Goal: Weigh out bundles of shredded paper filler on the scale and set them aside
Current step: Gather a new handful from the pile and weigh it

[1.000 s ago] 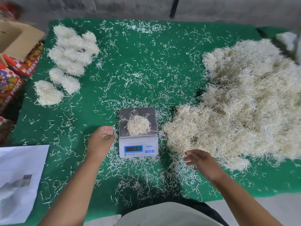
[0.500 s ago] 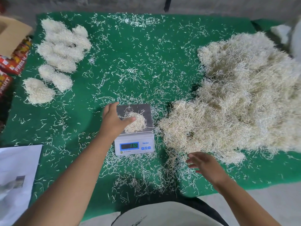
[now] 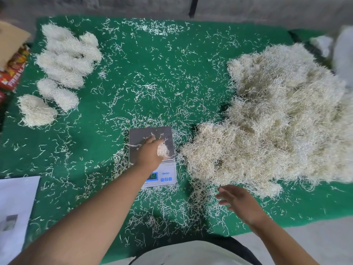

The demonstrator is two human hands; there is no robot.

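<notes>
Grabbing the paper bundle [image 3: 163,150] off the scale [image 3: 150,134], left hand [image 3: 150,153] fingers curled round it; looked light, springy, sheds strands. Right hand [image 3: 238,202] spread, empty.

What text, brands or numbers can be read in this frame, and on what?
"Meilen", though small and soft: front panel of the scale.
Digits on the scale display: half covered by the left hand's arm, not readable.
"FRESH...", cut off: red printed carton at left edge.
White sheet: print too blurred.
</notes>
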